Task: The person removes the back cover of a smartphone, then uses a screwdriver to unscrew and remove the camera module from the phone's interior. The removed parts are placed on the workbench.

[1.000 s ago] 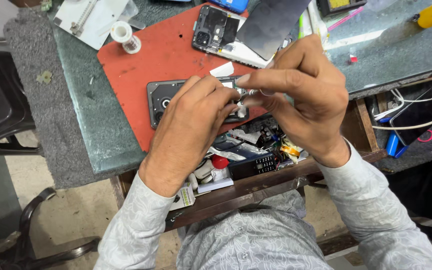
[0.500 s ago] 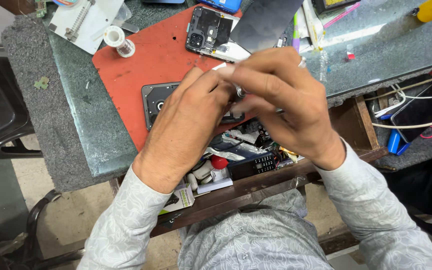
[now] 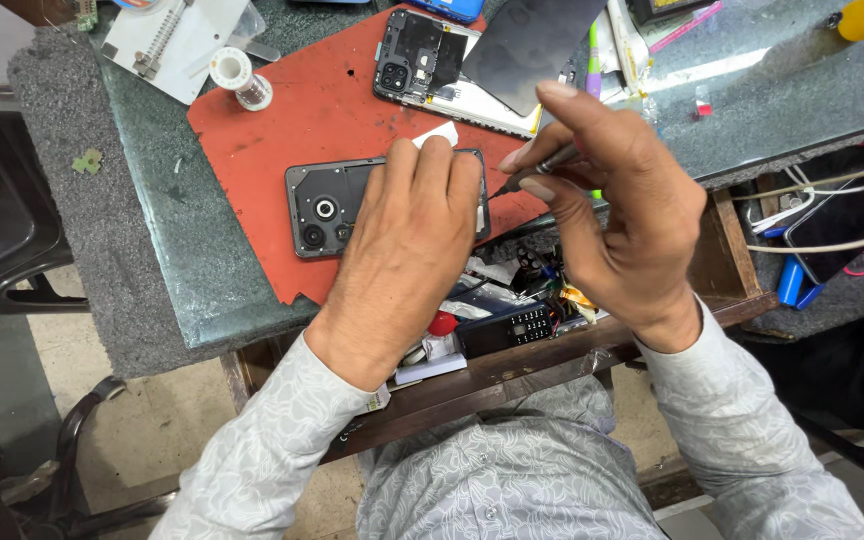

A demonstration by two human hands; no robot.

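A dark opened phone [image 3: 327,208] lies back-side up on a red mat [image 3: 292,120], its round camera parts showing at the left end. My left hand [image 3: 407,250] lies flat over its right half and presses it down. My right hand [image 3: 612,210] hovers just right of the phone, fingers pinched on a thin metal tool [image 3: 527,175] whose tip points at the phone's right edge. A small white scrap [image 3: 437,133] sits just above the phone.
A second opened phone [image 3: 422,55] and a dark back panel [image 3: 532,45] lie at the mat's top. A wire spool [image 3: 237,78] stands at top left. An open drawer [image 3: 512,320] full of small parts sits below the table edge. Cables [image 3: 852,200] trail at right.
My two hands were bunched together over the phone; now the left hand lies flat on it and the right has drawn back to the right with the tool.
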